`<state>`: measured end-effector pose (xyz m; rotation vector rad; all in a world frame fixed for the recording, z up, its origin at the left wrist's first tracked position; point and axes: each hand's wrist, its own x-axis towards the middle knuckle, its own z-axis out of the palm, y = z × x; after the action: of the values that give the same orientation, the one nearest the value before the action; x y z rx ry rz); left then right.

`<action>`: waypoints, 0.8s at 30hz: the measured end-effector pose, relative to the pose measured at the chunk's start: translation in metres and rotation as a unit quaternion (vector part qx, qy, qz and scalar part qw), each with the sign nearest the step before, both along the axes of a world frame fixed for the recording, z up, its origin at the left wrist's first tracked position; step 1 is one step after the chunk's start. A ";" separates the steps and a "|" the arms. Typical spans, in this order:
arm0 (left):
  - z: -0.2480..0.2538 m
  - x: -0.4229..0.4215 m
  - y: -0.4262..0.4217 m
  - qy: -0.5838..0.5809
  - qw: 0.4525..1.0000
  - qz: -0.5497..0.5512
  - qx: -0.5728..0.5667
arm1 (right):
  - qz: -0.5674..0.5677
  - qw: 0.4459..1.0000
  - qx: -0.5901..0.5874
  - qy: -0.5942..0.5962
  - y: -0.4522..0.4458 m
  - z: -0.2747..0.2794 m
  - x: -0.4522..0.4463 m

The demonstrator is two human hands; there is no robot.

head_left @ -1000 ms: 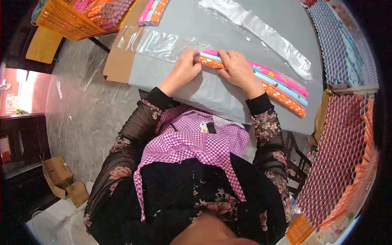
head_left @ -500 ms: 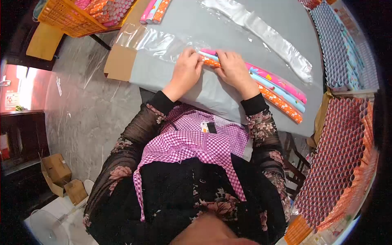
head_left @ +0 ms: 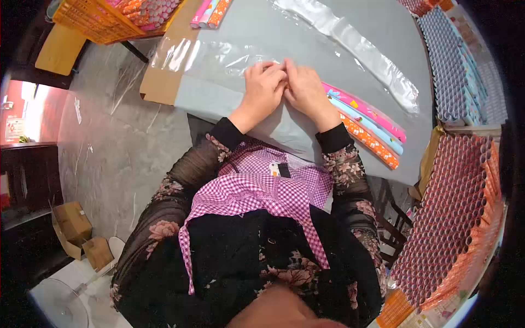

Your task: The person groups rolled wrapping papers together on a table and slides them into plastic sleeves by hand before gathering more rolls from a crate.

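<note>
My left hand point(head_left: 263, 87) is closed, fingers pinched at the end of a clear plastic sleeve point(head_left: 210, 54) that lies flat to its left on the table. Touching it, my right hand point(head_left: 306, 90) is curled over the far ends of three rolls of patterned wrapping paper. Those rolls lie side by side, slanting down to the right: a pink roll point(head_left: 377, 119), a light blue roll point(head_left: 369, 126) and an orange roll point(head_left: 372, 143). Both hands hide the roll ends and the sleeve's mouth.
More clear sleeves point(head_left: 355, 46) lie behind on the grey table point(head_left: 262, 33). Three other rolls point(head_left: 210, 13) rest at the back left, near an orange basket point(head_left: 98, 22) of rolls. Stacked blue rolls point(head_left: 451, 65) and red-ended rolls point(head_left: 445, 218) stand at right. Cardboard point(head_left: 161, 85) sits at the left edge.
The hands have come together, the right moving slightly left and up. The rolls have shifted a little left, and their ends between the hands are now covered.
</note>
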<state>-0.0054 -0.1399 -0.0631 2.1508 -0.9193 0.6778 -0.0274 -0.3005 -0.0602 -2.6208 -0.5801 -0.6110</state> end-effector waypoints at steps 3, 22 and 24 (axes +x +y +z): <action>-0.003 -0.002 -0.002 0.017 1.000 -0.011 0.000 | -0.009 1.000 -0.001 0.021 0.001 -0.004 0.004; -0.011 0.001 0.007 0.018 0.998 -0.057 0.036 | 0.052 0.997 0.053 0.018 -0.002 -0.006 0.009; -0.012 0.000 0.010 0.020 0.997 -0.058 0.046 | 0.065 0.996 0.063 0.018 -0.004 0.001 0.005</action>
<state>-0.0054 -0.1300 -0.0750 2.1646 -1.0631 0.5419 -0.0228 -0.3046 -0.0595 -2.4484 -0.6734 -0.5406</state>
